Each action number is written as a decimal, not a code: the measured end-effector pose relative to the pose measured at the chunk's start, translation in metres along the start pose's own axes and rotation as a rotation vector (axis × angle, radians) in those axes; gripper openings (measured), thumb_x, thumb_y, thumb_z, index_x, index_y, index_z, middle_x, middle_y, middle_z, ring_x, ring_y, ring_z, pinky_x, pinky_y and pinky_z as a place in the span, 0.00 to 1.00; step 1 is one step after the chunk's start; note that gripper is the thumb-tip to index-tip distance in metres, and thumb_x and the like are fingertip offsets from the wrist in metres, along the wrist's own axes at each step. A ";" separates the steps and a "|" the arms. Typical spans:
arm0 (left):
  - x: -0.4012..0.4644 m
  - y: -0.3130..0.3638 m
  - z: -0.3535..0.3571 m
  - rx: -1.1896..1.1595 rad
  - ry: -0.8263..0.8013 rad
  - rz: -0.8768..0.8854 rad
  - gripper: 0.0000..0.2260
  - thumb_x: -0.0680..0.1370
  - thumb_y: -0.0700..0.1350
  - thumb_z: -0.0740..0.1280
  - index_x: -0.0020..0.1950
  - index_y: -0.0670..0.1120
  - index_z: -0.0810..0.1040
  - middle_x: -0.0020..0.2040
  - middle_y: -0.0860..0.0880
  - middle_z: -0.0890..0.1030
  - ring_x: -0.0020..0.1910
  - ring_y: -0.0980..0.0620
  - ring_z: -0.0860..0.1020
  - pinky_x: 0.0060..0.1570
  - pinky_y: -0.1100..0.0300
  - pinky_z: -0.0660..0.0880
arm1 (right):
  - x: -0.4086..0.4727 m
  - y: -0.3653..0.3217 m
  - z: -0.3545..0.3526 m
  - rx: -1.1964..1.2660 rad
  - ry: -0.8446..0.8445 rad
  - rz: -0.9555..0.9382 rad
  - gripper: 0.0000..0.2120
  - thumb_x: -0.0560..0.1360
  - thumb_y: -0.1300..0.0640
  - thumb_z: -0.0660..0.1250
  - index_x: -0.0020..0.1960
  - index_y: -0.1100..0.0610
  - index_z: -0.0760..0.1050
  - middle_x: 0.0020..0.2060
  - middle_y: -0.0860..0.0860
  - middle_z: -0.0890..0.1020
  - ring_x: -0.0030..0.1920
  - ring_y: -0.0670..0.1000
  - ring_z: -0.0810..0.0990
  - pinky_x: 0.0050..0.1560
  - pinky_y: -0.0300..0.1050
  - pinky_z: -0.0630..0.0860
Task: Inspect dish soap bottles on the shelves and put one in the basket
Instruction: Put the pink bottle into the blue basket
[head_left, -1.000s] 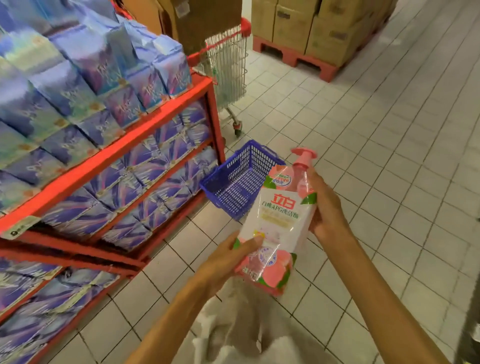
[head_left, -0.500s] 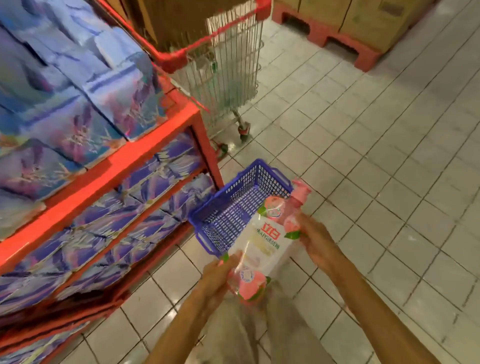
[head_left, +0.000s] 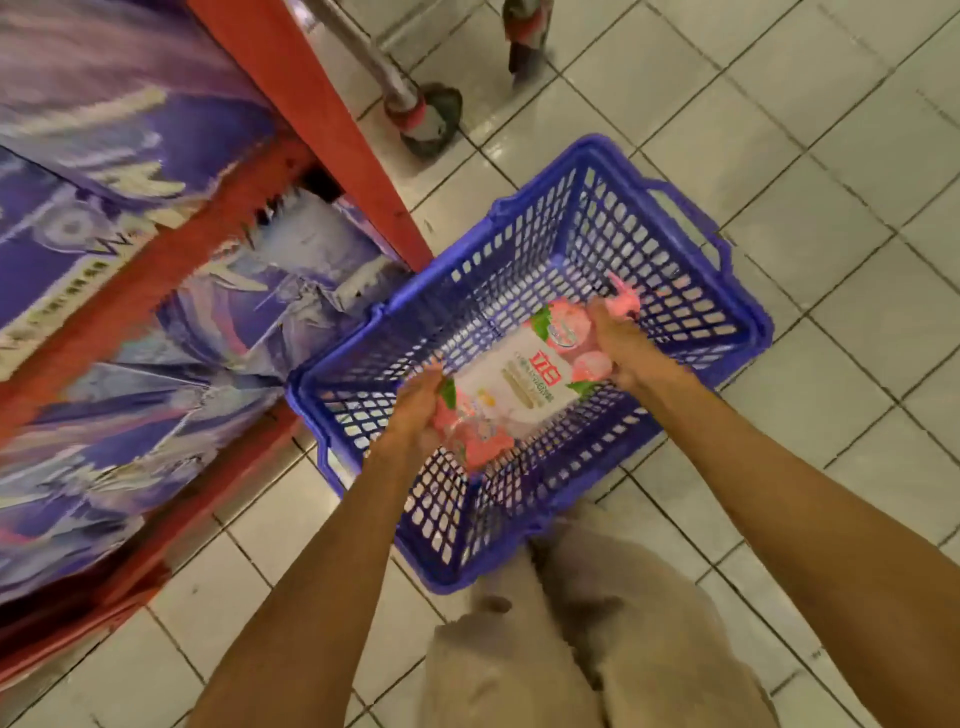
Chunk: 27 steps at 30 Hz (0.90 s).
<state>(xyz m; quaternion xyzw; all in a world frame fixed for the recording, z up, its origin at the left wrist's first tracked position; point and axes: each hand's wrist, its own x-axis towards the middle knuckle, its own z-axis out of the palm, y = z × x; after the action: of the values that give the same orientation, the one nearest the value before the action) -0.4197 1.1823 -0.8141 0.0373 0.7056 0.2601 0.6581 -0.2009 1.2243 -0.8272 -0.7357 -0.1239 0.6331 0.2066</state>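
Tiled floor (head_left: 779, 218), 1 blue basket (head_left: 737, 291), 1 soap bottle (head_left: 519, 384), 2 hands gripping it

Your basket (head_left: 737, 312) of moulded blue plastic lattice, your dish soap bottle (head_left: 514, 384) in glossy printed film with a pink plastic pump, glazed pale floor tiles (head_left: 831, 218), red painted metal shelf frame (head_left: 332, 119), shiny purple packs (head_left: 130, 208).
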 end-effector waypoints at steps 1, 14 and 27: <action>0.027 -0.010 -0.001 0.024 0.014 -0.030 0.11 0.83 0.42 0.56 0.42 0.44 0.71 0.33 0.45 0.75 0.33 0.49 0.70 0.31 0.54 0.72 | 0.023 0.005 0.007 -0.021 -0.002 0.002 0.21 0.82 0.50 0.57 0.65 0.67 0.73 0.61 0.65 0.78 0.61 0.64 0.78 0.63 0.60 0.73; 0.189 -0.046 0.000 0.106 0.190 -0.099 0.15 0.80 0.34 0.59 0.34 0.45 0.68 0.20 0.50 0.73 0.14 0.59 0.69 0.17 0.67 0.69 | 0.172 0.064 0.023 0.049 -0.110 0.348 0.13 0.82 0.48 0.56 0.51 0.54 0.76 0.60 0.55 0.80 0.60 0.56 0.76 0.72 0.65 0.59; -0.054 0.038 0.008 0.205 -0.002 -0.102 0.08 0.82 0.39 0.58 0.46 0.48 0.73 0.39 0.50 0.78 0.40 0.54 0.75 0.41 0.61 0.71 | -0.081 0.016 -0.023 -0.278 0.082 -0.199 0.09 0.79 0.63 0.63 0.56 0.65 0.77 0.43 0.56 0.77 0.45 0.52 0.75 0.49 0.45 0.74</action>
<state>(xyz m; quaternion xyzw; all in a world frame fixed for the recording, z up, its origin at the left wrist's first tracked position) -0.4159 1.1959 -0.7492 0.0691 0.7288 0.1527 0.6639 -0.1934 1.1710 -0.7608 -0.7665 -0.2738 0.5557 0.1695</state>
